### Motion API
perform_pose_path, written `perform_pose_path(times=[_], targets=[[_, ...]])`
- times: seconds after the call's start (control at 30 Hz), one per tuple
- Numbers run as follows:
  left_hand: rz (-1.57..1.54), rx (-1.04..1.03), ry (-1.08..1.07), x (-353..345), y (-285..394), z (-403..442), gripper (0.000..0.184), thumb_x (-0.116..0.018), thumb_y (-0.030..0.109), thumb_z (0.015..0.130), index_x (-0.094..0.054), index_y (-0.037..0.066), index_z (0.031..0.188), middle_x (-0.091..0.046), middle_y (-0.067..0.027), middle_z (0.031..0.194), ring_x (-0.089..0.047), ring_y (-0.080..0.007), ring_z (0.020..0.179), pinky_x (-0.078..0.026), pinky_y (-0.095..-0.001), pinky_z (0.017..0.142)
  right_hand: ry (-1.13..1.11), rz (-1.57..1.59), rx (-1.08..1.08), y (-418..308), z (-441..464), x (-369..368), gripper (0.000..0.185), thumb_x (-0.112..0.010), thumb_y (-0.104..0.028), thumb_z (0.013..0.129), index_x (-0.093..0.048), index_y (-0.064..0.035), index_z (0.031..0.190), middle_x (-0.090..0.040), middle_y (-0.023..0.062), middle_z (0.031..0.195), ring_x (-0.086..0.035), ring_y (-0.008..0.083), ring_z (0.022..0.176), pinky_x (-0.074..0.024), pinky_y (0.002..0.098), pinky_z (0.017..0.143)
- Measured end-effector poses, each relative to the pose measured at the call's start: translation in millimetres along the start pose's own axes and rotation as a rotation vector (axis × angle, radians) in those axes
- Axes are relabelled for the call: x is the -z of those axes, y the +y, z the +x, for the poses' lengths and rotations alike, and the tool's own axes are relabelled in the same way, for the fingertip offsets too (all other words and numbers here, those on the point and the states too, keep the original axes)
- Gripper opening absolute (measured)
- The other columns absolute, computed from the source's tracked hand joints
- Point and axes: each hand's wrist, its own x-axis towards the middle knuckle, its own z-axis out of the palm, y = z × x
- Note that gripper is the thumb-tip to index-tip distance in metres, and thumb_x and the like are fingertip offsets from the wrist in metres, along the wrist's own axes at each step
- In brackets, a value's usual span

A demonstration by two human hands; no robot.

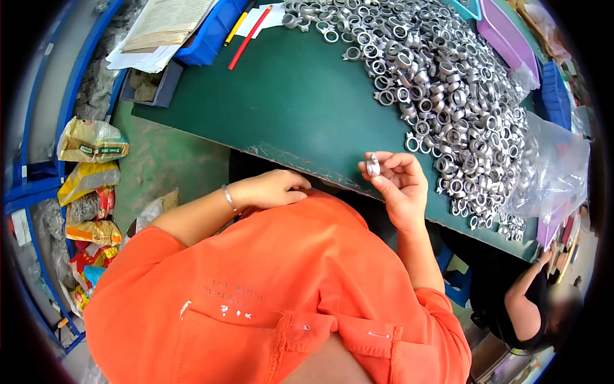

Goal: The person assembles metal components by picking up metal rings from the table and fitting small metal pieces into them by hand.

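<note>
My right hand point(404, 185) is raised over the table's front edge. It pinches a small silver metal ring point(373, 168) between thumb and fingers, and the ring is seen nearly edge-on. To the right of that hand lies a large heap of similar metal rings point(448, 89), many with a small lug on the side. My left hand point(278, 189), with a bracelet at the wrist, rests against the orange shirt point(256, 269) near the table edge. Its fingers are curled in, and nothing shows in them.
On the green table point(288, 96) lie a red pencil point(249, 38), a yellow pencil point(235, 29) and a blue bin point(208, 38) with papers. A pink basket point(508, 35) and a clear plastic bag point(556, 160) border the heap. Another person point(521, 307) sits at right.
</note>
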Motion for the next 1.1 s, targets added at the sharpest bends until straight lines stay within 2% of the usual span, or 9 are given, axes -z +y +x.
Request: perform_pose_path(times=[0.13, 0.23, 0.27, 0.37, 0.47, 0.53, 0.7, 0.8, 1.1], targets=[[0.028, -0.186, -0.100, 23, 47, -14, 0.018, -0.058, 0.012, 0.086, -0.062, 0.000, 0.100, -0.062, -0.0110, 0.101, -0.060, -0.0174, 0.090, -0.048, -0.0292, 0.077, -0.031, 0.086, -0.054, 0, 0, -4, 0.030, -0.058, 0.014, 0.078, -0.043, -0.0016, 0.099, -0.056, 0.0192, 0.109, -0.061, 0.0254, 0.097, -0.0516, 0.0339, 0.085], [-0.457, -0.177, 0.098, 20, 79, -3, 0.011, -0.063, 0.003, 0.083, -0.062, -0.001, 0.093, -0.061, -0.0051, 0.094, -0.058, -0.0097, 0.087, -0.047, -0.0243, 0.075, -0.043, 0.040, 0.022, 2, -1, -10, 0.033, -0.059, 0.014, 0.078, -0.041, -0.0015, 0.100, -0.056, 0.0196, 0.109, -0.061, 0.0249, 0.097, -0.0522, 0.0339, 0.084], [-0.697, -0.251, 0.155, 13, 82, 6, 0.011, -0.063, 0.000, 0.082, -0.062, -0.002, 0.093, -0.060, -0.0056, 0.093, -0.058, -0.0117, 0.086, -0.048, -0.0251, 0.077, -0.040, 0.044, 0.024, 3, -2, -11, 0.033, -0.059, 0.014, 0.078, -0.041, -0.0015, 0.100, -0.056, 0.0196, 0.109, -0.061, 0.0249, 0.097, -0.0522, 0.0339, 0.084], [-0.608, -0.330, 0.218, 10, 84, 19, 0.010, -0.062, -0.003, 0.081, -0.062, -0.004, 0.092, -0.059, -0.0063, 0.093, -0.059, -0.0124, 0.085, -0.049, -0.0245, 0.077, -0.050, -0.391, 0.332, 8, -5, -14, 0.034, -0.057, 0.015, 0.078, -0.041, -0.0006, 0.103, -0.055, 0.0191, 0.109, -0.060, 0.0241, 0.099, -0.0514, 0.0340, 0.084], [-0.567, -0.391, 0.230, 7, 86, 21, 0.009, -0.062, -0.004, 0.081, -0.062, -0.004, 0.090, -0.058, -0.0061, 0.093, -0.059, -0.0122, 0.084, -0.050, -0.0234, 0.074, 0.010, -0.425, 0.329, 4, -6, -18, 0.035, -0.053, 0.017, 0.078, -0.042, -0.0003, 0.105, -0.055, 0.0178, 0.109, -0.058, 0.0240, 0.102, -0.0503, 0.0332, 0.085], [-0.482, -0.381, 0.293, 6, 85, 21, 0.007, -0.062, -0.005, 0.081, -0.063, -0.005, 0.088, -0.058, -0.0062, 0.093, -0.059, -0.0113, 0.082, -0.050, -0.0220, 0.072, 0.087, -0.355, 0.091, 0, -4, -13, 0.024, -0.045, 0.009, 0.087, -0.049, 0.0032, 0.110, -0.058, 0.0127, 0.105, -0.059, 0.0163, 0.092, -0.0509, 0.0259, 0.075], [-0.261, -0.452, 0.383, 9, 91, 18, 0.008, -0.066, -0.002, 0.077, -0.064, 0.000, 0.084, -0.059, -0.0039, 0.081, -0.053, -0.0072, 0.068, -0.043, -0.0199, 0.058, 0.051, -0.097, -0.257, -6, 1, -11, 0.025, -0.046, -0.013, 0.096, -0.055, 0.0043, 0.111, -0.061, 0.0063, 0.086, -0.059, 0.0117, 0.076, -0.0494, 0.0228, 0.067], [-0.245, -0.430, 0.392, 7, 93, 18, 0.008, -0.068, 0.001, 0.076, -0.065, 0.002, 0.082, -0.059, -0.0028, 0.075, -0.050, -0.0066, 0.061, -0.040, -0.0204, 0.053, 0.024, -0.095, -0.269, -2, 0, -16, 0.028, -0.044, -0.017, 0.097, -0.056, 0.0038, 0.111, -0.060, 0.0060, 0.084, -0.059, 0.0111, 0.074, -0.0494, 0.0230, 0.065], [-0.138, -0.462, 0.494, 6, 89, 25, 0.012, -0.073, 0.005, 0.072, -0.062, 0.002, 0.078, -0.057, -0.0029, 0.073, -0.048, -0.0062, 0.055, -0.039, -0.0207, 0.049, 0.022, 0.168, -0.359, 6, 4, -8, 0.022, -0.051, -0.011, 0.092, -0.056, 0.0028, 0.109, -0.061, 0.0080, 0.085, -0.061, 0.0136, 0.073, -0.0522, 0.0252, 0.064]])
